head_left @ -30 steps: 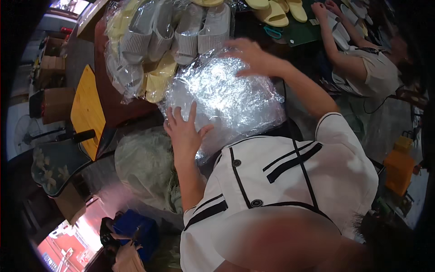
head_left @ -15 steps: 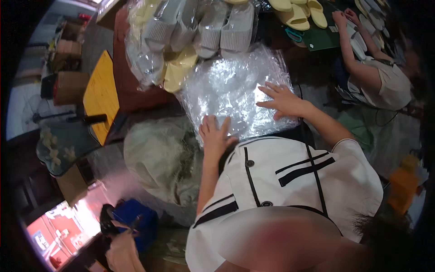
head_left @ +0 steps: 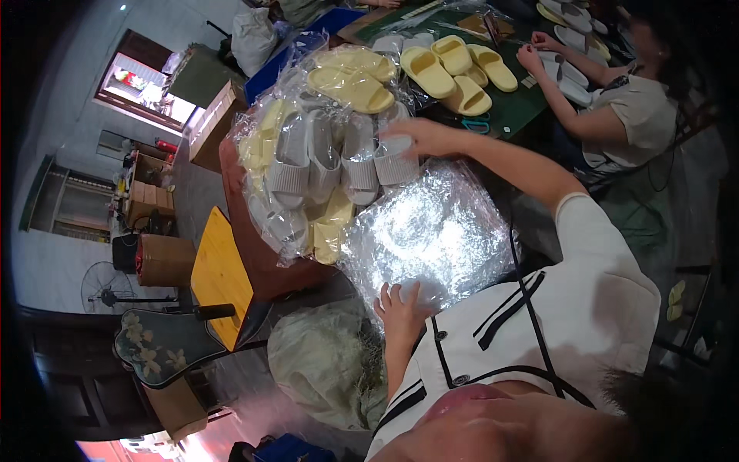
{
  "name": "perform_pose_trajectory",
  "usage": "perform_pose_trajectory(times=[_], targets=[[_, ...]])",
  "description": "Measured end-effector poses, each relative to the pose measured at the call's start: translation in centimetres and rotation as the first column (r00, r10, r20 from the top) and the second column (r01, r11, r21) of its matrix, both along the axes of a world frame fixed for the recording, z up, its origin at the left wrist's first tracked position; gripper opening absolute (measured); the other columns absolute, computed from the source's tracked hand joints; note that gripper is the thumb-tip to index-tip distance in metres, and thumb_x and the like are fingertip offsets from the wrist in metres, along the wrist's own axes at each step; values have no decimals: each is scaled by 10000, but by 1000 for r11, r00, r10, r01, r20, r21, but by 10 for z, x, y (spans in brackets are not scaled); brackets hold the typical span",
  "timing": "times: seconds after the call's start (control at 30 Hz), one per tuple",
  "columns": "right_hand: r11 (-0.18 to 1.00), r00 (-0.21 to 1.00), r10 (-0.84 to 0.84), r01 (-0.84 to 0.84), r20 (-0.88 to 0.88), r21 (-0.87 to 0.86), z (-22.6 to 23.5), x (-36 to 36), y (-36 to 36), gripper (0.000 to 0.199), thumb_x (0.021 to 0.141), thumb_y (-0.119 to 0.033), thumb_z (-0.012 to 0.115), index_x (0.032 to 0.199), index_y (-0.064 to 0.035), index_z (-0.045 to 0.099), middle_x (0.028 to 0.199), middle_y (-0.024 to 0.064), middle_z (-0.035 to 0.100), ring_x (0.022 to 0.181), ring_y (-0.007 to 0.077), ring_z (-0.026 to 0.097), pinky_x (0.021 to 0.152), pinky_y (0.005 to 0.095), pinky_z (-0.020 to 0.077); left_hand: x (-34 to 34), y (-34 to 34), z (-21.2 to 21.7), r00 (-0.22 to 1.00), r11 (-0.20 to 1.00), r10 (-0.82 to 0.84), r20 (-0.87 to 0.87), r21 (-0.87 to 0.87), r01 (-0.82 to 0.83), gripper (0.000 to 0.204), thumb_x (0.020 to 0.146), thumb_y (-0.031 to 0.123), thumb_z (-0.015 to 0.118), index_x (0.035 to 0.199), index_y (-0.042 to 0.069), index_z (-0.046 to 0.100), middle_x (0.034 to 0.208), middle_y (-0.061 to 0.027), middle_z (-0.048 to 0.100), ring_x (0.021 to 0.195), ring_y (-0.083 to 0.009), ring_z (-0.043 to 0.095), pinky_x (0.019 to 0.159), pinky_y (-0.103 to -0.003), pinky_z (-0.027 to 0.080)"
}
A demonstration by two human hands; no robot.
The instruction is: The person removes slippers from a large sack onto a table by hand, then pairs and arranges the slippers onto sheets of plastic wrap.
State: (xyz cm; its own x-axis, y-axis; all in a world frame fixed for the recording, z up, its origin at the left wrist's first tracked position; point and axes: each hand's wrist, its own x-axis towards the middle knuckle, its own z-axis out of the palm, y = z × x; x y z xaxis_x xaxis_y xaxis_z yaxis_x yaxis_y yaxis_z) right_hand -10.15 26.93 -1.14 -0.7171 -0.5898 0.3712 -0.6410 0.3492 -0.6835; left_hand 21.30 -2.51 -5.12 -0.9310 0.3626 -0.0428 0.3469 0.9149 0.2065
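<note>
A stack of clear plastic bags (head_left: 431,239), shiny with glare, lies in front of me. My left hand (head_left: 402,309) rests on its near edge with fingers spread, holding nothing. My right hand (head_left: 419,138) reaches over the far side of the stack to a grey slipper (head_left: 397,163) at the right of the bagged pile. Motion blurs its fingers, so whether they grip the slipper cannot be made out. Beside it another grey slipper (head_left: 359,158) and a grey pair (head_left: 291,158) lie in clear wrapping. Yellow slippers (head_left: 354,86) in plastic lie beyond them.
Loose yellow slippers (head_left: 466,73) lie on a green table (head_left: 516,112) near teal-handled scissors (head_left: 476,125). A co-worker (head_left: 627,123) handles grey slippers at the right. A yellow wooden board (head_left: 219,281) and a pale sack (head_left: 319,366) are at the left.
My right hand has lifted off the plastic bags and moved away from me to the grey slipper. My left hand stays on the bags' near edge. The view has shifted, showing more of the room.
</note>
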Motion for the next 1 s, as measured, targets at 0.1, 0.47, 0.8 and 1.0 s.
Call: perform_pose_trajectory(times=[0.1,0.47,0.8,1.0], targets=[[928,906,-335,364,-258,76,-4,-99,-14,816,759,-173,783,1482,-147,406,1503,176,393,1350,391,408,1129,450,342,-4,3,11,999,998,-7,42,59,4,662,776,394,785,1365,206,550,1328,-196,484,1337,-445,344,1057,-632,254],[677,769,-370,607,-521,417,21,-183,-51,443,636,-288,859,1001,-111,681,1149,45,638,1221,309,458,930,531,382,7,-3,62,992,974,105,-76,208,-87,570,785,166,792,1319,146,595,1214,-174,525,1232,-403,459,993,-509,404],[815,714,-571,552,-405,-176,123,-102,-32,521,760,-549,750,897,-62,627,856,152,682,846,368,660,707,473,496,-42,-15,84,985,737,169,-31,667,-106,676,756,-6,772,1380,16,513,1352,-172,529,1248,-335,503,1010,-414,430],[872,879,-468,444,-87,-207,163,70,-31,453,821,-417,751,765,9,608,699,167,607,644,283,605,607,382,454,-93,12,57,940,139,-11,340,932,-335,846,921,57,582,1595,162,82,1416,-171,439,1319,-279,437,1047,-422,408]])
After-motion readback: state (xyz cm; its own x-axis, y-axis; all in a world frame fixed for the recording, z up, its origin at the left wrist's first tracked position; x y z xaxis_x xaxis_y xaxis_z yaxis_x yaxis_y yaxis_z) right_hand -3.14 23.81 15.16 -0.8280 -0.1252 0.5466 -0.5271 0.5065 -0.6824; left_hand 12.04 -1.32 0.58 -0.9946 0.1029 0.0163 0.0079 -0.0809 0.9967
